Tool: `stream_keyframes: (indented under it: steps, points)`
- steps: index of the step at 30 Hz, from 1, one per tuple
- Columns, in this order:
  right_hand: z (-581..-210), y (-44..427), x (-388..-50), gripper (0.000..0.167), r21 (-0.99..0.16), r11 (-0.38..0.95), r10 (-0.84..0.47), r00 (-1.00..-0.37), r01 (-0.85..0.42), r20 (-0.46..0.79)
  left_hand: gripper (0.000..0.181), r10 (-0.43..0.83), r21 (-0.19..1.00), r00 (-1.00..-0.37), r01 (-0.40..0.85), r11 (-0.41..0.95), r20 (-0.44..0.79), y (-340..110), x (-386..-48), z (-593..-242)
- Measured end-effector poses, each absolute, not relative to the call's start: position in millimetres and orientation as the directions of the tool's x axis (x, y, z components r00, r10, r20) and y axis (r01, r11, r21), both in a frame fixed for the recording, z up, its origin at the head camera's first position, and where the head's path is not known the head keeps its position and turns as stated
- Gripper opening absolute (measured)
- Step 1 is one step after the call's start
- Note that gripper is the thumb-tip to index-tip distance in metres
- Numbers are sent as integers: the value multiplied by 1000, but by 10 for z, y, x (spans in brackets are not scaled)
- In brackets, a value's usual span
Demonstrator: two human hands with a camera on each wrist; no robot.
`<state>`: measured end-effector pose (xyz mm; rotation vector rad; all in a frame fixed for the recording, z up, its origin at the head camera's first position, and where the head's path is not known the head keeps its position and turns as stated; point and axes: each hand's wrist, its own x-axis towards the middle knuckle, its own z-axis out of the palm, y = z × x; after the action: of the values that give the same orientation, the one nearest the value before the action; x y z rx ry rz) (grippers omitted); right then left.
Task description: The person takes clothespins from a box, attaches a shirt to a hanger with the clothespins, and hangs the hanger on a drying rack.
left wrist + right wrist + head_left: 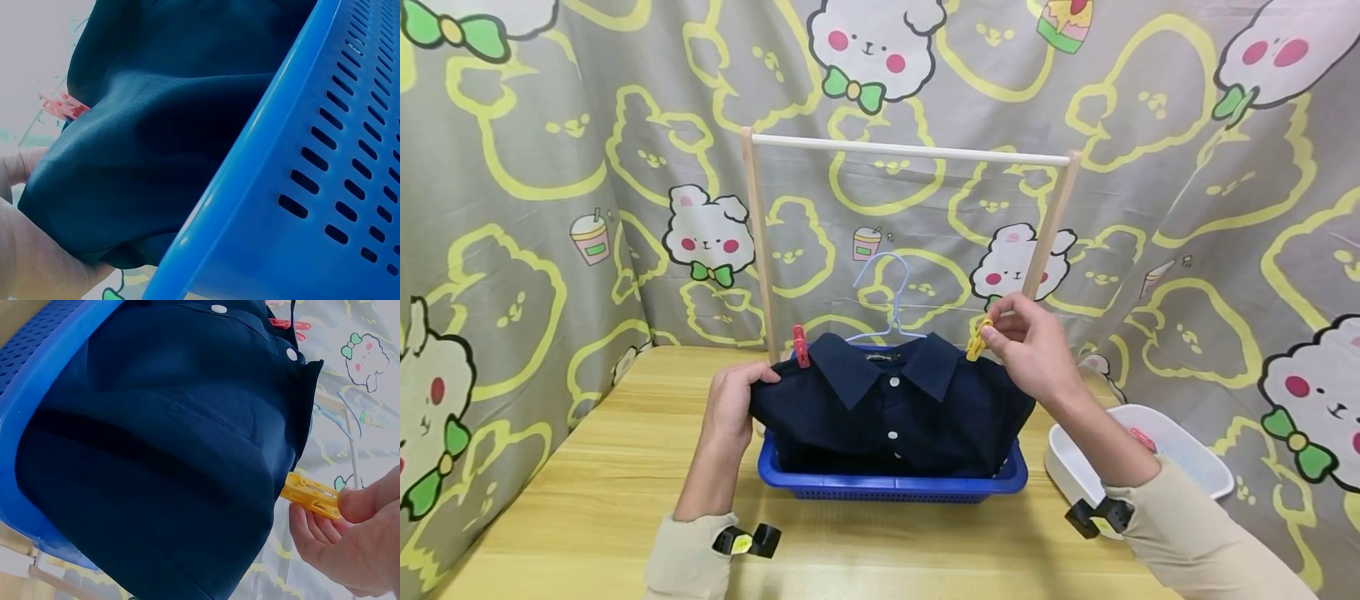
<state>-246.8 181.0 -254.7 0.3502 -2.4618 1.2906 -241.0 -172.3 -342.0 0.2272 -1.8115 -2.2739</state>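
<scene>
A dark navy shirt (887, 417) with white buttons stands partly in a blue basket (891, 483), a light blue hanger (897, 292) at its collar. My left hand (730, 404) grips the shirt's left shoulder, next to a red clothespin (801, 347) clipped there. In the left wrist view, fingers and thumb lie around the cloth (156, 125). My right hand (1033, 346) pinches a yellow clothespin (977, 340) at the right shoulder. The right wrist view shows the yellow clothespin's (311, 495) front end at the shirt's edge, thumb and fingers on its other end.
Behind the basket rises a wooden rack with a white crossbar (910, 151). A white tub (1213, 467) with a red clothespin (1142, 439) in it stands at the right, below my right forearm. A patterned curtain (895, 200) hangs behind the wooden table (617, 492).
</scene>
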Motion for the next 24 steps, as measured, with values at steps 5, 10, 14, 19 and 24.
stream_keyframes:
  steps: [5,10,14,19,24]
  points:
    - [-2577,1801,-2471,14,-746,552,-58,-909,-373,412,31,-282,971,-959,83,-225,17,-1715,-2416,-3428]
    - [-2598,1793,-2476,13,-752,545,-59,-911,-372,408,31,-287,969,-958,87,-232,18,-1708,-2422,-3432]
    - [-2616,1792,-2482,11,-756,544,-56,-914,-365,402,32,-288,969,-957,86,-231,17,-1705,-2426,-3438]
    - [-2642,1788,-2501,9,-762,534,-56,-914,-367,401,33,-294,967,-956,91,-239,17,-1705,-2430,-3444]
    - [-2653,1782,-2500,9,-769,523,-61,-916,-368,397,34,-296,962,-955,96,-255,17,-1705,-2432,-3445]
